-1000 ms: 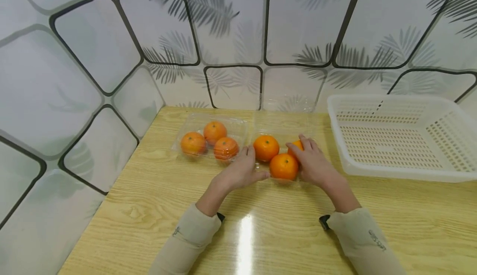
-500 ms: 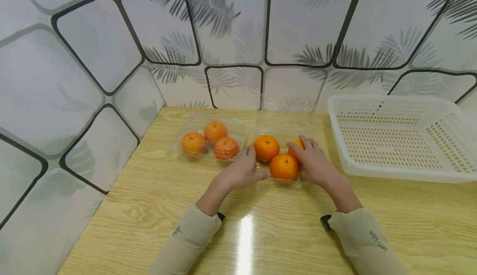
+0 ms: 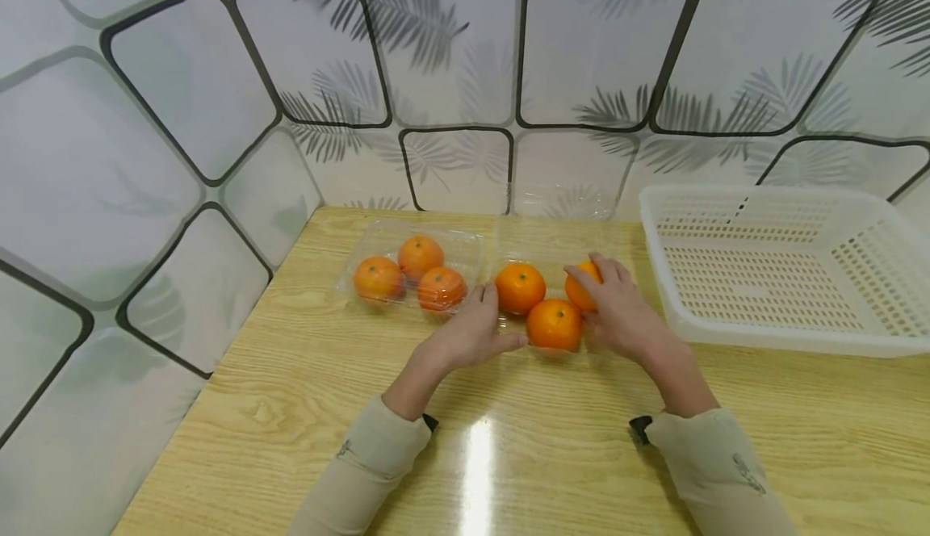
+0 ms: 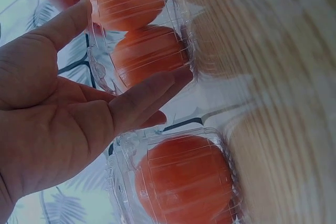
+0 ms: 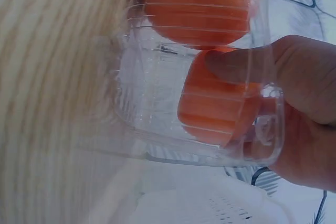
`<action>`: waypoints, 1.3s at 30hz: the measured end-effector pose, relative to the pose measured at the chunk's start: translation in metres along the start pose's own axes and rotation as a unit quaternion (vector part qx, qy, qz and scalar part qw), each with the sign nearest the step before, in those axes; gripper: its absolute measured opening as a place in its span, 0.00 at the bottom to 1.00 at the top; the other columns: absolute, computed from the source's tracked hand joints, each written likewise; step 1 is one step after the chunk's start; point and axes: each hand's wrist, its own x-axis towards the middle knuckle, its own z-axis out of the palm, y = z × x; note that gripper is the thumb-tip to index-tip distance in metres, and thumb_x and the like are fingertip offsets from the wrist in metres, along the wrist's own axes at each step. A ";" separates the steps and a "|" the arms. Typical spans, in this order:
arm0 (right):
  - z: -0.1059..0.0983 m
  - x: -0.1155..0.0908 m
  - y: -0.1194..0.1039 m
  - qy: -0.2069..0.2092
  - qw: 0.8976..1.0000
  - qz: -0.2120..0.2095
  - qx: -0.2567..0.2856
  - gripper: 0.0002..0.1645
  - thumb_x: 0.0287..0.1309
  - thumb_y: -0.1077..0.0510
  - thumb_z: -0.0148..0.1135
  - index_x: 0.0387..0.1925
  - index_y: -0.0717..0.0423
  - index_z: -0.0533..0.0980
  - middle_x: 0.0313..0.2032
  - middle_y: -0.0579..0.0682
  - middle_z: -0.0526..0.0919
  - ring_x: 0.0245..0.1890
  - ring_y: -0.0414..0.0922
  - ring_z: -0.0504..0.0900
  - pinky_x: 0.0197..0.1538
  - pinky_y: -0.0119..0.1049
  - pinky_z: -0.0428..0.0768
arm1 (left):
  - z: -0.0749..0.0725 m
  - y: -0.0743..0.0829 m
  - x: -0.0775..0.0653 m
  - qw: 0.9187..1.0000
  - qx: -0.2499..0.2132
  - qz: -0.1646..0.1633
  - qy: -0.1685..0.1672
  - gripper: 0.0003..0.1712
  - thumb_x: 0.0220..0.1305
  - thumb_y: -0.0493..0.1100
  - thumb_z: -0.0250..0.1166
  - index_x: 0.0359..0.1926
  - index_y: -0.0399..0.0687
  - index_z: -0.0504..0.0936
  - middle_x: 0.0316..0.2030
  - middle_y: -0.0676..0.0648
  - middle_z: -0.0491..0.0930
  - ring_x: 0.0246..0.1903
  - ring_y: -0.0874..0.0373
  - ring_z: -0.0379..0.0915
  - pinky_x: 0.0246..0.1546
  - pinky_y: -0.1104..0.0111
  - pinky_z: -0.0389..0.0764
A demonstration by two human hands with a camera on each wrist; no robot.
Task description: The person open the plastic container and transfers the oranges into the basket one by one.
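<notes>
My right hand (image 3: 630, 322) grips an orange (image 3: 579, 284) at the right of an open clear plastic box (image 3: 555, 239). In the right wrist view the thumb (image 5: 236, 65) presses on this orange inside the box wall; the other fingers are mostly hidden behind it. Two more oranges, a back one (image 3: 520, 288) and a front one (image 3: 555, 325), sit in the same box. With fingers extended, my left hand (image 3: 468, 336) steadies the box's left side; the left wrist view shows its fingers (image 4: 152, 90) and thumb spread along the wall.
To the left lies a closed clear box (image 3: 458, 239) with three oranges. A white perforated plastic basket (image 3: 785, 334) stands at the right. Patterned wall covering (image 3: 454, 169) rises behind the wooden table (image 3: 552, 455).
My right hand has shifted slightly right and away from me, and the orange in it has moved right, apart from the front orange. The left hand stays put.
</notes>
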 end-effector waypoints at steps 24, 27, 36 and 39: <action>-0.049 -0.018 0.005 0.165 0.985 -0.016 0.057 0.42 0.50 0.75 0.70 0.67 0.61 0.66 0.70 0.75 0.54 0.64 0.77 0.57 0.54 0.73 0.68 | 0.001 -0.014 0.007 0.988 -0.148 0.051 -0.007 0.64 0.58 0.48 0.74 0.78 0.35 0.37 0.74 0.31 0.52 0.73 0.42 0.51 0.71 0.53 0.59; -0.054 -0.021 0.014 0.173 0.983 0.008 0.062 0.42 0.51 0.74 0.69 0.68 0.62 0.65 0.70 0.75 0.52 0.64 0.78 0.56 0.54 0.73 0.67 | 0.001 -0.013 0.007 0.987 -0.151 0.050 -0.006 0.64 0.57 0.47 0.74 0.78 0.35 0.38 0.74 0.31 0.52 0.73 0.41 0.52 0.70 0.52 0.60; -0.062 -0.033 0.048 0.187 0.977 0.067 0.074 0.40 0.54 0.74 0.66 0.68 0.66 0.63 0.69 0.77 0.51 0.65 0.79 0.53 0.56 0.75 0.63 | 0.001 -0.013 0.008 0.987 -0.154 0.048 -0.011 0.64 0.57 0.47 0.74 0.78 0.35 0.37 0.74 0.31 0.53 0.73 0.41 0.52 0.70 0.53 0.61; -0.062 -0.035 0.058 0.177 0.977 0.089 0.077 0.39 0.55 0.73 0.65 0.68 0.67 0.62 0.69 0.78 0.51 0.64 0.80 0.53 0.57 0.75 0.63 | 0.001 -0.013 0.008 0.987 -0.151 0.046 -0.011 0.64 0.57 0.47 0.74 0.78 0.36 0.37 0.74 0.32 0.53 0.73 0.42 0.52 0.70 0.53 0.60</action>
